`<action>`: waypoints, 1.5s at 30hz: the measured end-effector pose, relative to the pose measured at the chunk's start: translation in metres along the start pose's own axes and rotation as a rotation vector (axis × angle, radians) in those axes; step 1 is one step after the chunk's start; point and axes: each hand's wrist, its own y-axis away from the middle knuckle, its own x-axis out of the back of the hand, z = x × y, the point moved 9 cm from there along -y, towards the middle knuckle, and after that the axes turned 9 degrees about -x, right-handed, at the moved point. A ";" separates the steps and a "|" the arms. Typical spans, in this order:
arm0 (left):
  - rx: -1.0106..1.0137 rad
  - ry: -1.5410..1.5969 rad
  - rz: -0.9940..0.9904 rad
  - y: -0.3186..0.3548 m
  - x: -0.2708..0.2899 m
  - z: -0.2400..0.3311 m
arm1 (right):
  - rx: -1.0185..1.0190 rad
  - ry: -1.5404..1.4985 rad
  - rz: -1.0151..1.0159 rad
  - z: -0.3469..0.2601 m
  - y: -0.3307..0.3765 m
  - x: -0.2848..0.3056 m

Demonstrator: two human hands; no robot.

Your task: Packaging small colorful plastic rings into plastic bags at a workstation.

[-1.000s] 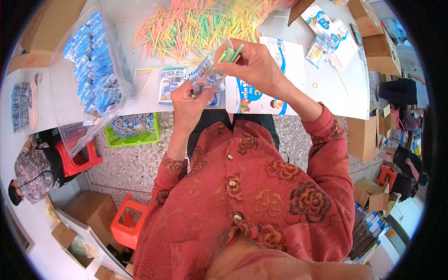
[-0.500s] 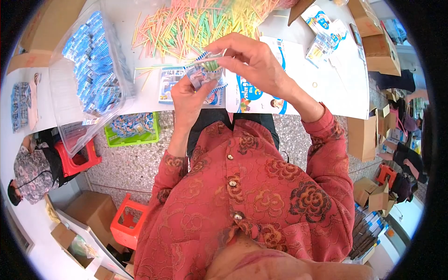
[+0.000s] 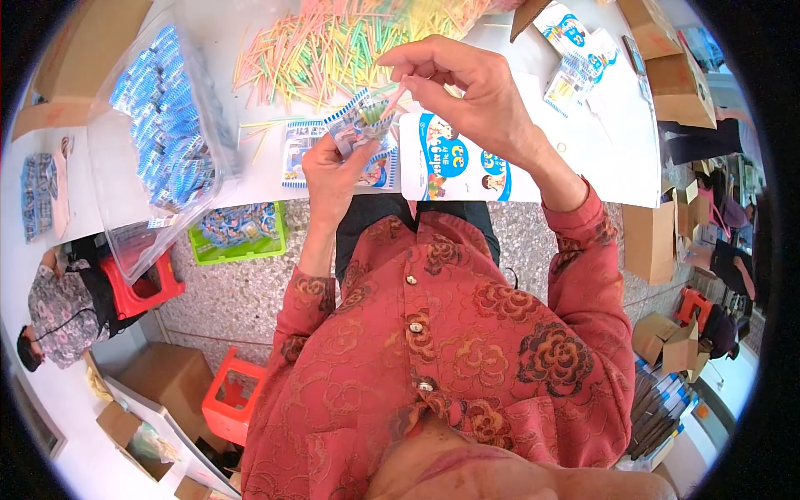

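Packet [image 3: 353,115] in the pinch of left fingers [image 3: 361,159], beside right fingers [image 3: 429,94] of unclear hold

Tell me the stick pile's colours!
The stick pile is pink, yellow and green, in the head view.

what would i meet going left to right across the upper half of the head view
Clear plastic tub of blue packets → the person's left hand → right hand → small printed packet lying on the table → open-topped cardboard box
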 end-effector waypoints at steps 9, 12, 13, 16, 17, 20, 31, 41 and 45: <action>0.005 0.074 -0.044 0.001 -0.009 0.006 | 0.189 0.130 -0.020 -0.008 0.003 -0.019; -0.012 0.075 -0.040 0.001 -0.008 0.006 | 0.210 0.154 -0.054 -0.016 0.006 -0.025; -0.024 0.089 -0.020 0.001 -0.006 0.007 | 0.177 0.131 -0.062 -0.016 0.005 -0.025; -0.043 0.104 0.004 0.001 -0.002 0.012 | 0.011 -0.054 0.050 0.008 -0.001 -0.006; -0.049 0.107 0.004 0.000 0.000 0.013 | -0.105 -0.085 -0.018 0.016 0.000 -0.007; -0.030 0.136 -0.054 0.000 -0.006 0.013 | -0.048 -0.088 -0.210 0.036 0.010 -0.033; -0.050 0.120 -0.023 -0.002 0.001 0.016 | -0.253 -0.361 -0.072 0.095 0.026 -0.007; -0.018 -0.052 0.008 0.005 -0.003 0.017 | -0.336 -0.198 0.665 0.209 0.097 0.154; -0.040 -0.086 -0.026 0.004 -0.009 0.019 | -0.375 -0.161 0.833 0.241 0.126 0.206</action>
